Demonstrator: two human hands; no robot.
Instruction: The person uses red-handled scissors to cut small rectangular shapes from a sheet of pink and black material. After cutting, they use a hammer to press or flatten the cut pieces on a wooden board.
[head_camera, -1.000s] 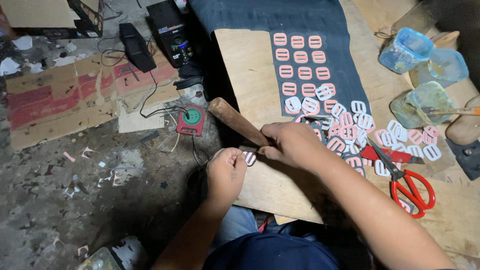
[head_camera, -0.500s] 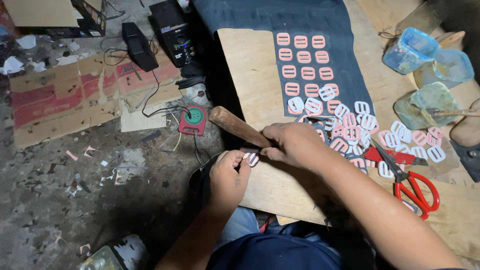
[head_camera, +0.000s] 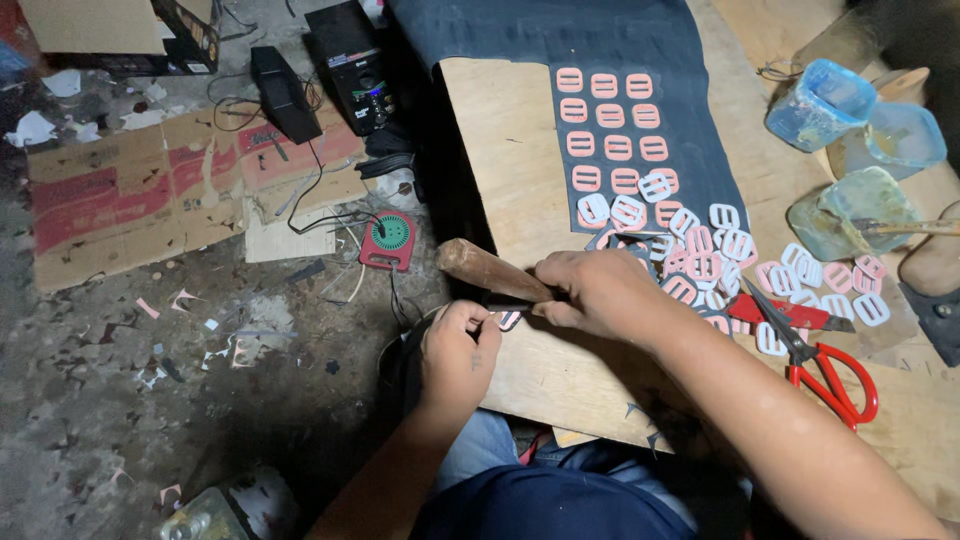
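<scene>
Small pink-white cutout (head_camera: 508, 319) pinched in left hand (head_camera: 458, 352) fingertips at board edge, steadied for cutting. Right hand (head_camera: 598, 292) clamped on wooden-handled tool (head_camera: 490, 271), working end hidden. Red scissors (head_camera: 822, 365) beyond right forearm.

Pink buckle pieces (head_camera: 612, 116) lie in rows on a dark navy sheet (head_camera: 640, 40) toward the far edge of the pale tan plywood board (head_camera: 500, 130); white and pink ones (head_camera: 715, 245) mix nearer its right side. The scissors (head_camera: 835, 375) have red handles. The tool handle (head_camera: 490, 270) is brown wood. Pale blue tubs (head_camera: 820, 100) sit at the far right corner. Beyond the left edge, a red box with a green dial (head_camera: 390, 238) and brown cardboard with red print (head_camera: 150, 190).
</scene>
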